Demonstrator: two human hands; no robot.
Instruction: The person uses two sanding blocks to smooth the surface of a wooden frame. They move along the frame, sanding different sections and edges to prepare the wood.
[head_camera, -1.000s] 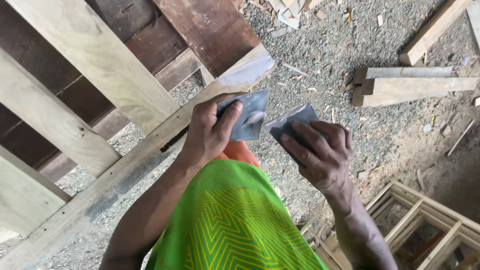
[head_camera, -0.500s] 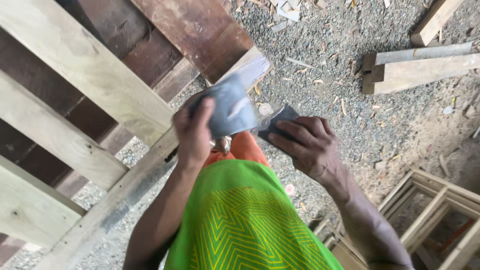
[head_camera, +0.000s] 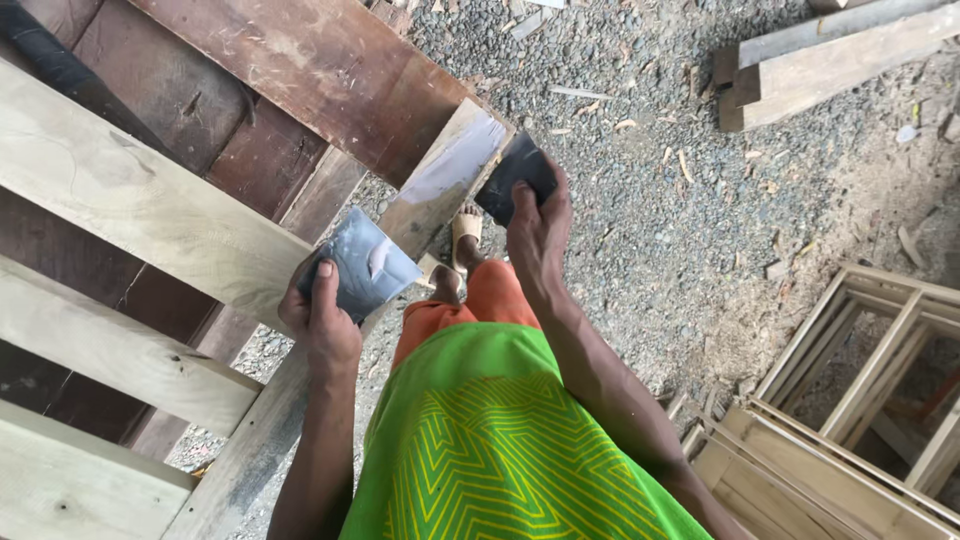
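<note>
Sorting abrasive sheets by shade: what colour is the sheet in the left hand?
Grey-blue with a pale sheen: the sheet, gripped by the left hand; head view.

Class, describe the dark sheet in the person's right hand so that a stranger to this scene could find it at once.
Start at the big wooden frame on the left and follow its slanted pale rail to its upper end. There the right hand presses a small dark sheet against the rail's end. Unlike the greyer, curled sheet in the left hand, it is nearly black and lies against the wood.
</note>
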